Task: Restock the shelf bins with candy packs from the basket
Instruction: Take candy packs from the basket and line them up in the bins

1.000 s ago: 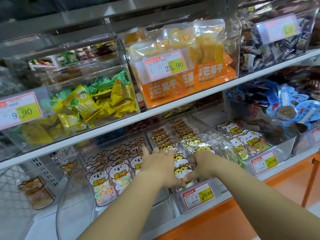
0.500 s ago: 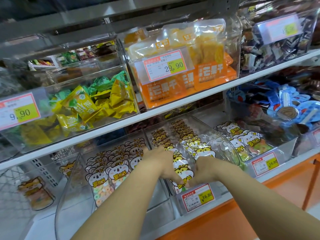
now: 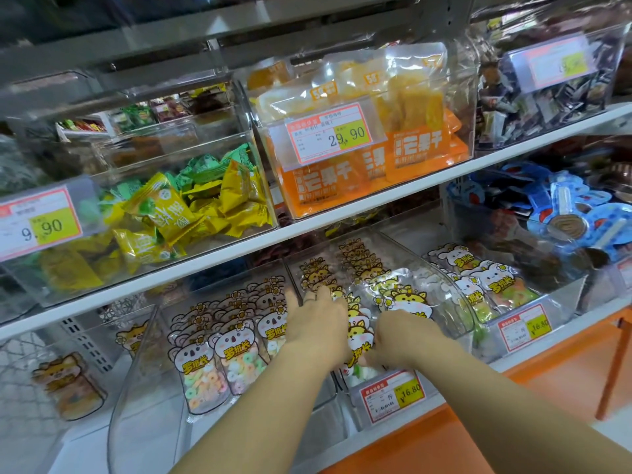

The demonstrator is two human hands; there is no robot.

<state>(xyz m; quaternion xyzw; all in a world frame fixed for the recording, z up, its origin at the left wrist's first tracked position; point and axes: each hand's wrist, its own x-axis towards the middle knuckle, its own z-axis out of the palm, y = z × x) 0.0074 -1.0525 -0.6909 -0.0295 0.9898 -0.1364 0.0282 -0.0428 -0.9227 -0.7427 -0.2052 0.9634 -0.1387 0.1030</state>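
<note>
Below the white shelf board [image 3: 239, 244], in the middle clear bin [image 3: 455, 304], both hands are occupied with the yellow-cat candy packs [image 3: 407, 299]. The left hand [image 3: 316, 323] is laid with fairly straight fingers against the row at nine o'clock, apparently so that the standing packs are kept upright and squared. The right hand [image 3: 400, 340] is set at three o'clock, its fingers curled down round the front pack [image 3: 357, 340], which is pinched there (how firmly cannot be told). The packs are stood in overlapping files, faces forward, presumably so that they can be read by shoppers. A price label [image 3: 390, 395] is fixed at the bin's six o'clock. The bin at nine o'clock is filled with koala packs [image 3: 219, 354], the one at three o'clock with white-bear packs [image 3: 492, 285]. The basket is not seen.
</note>
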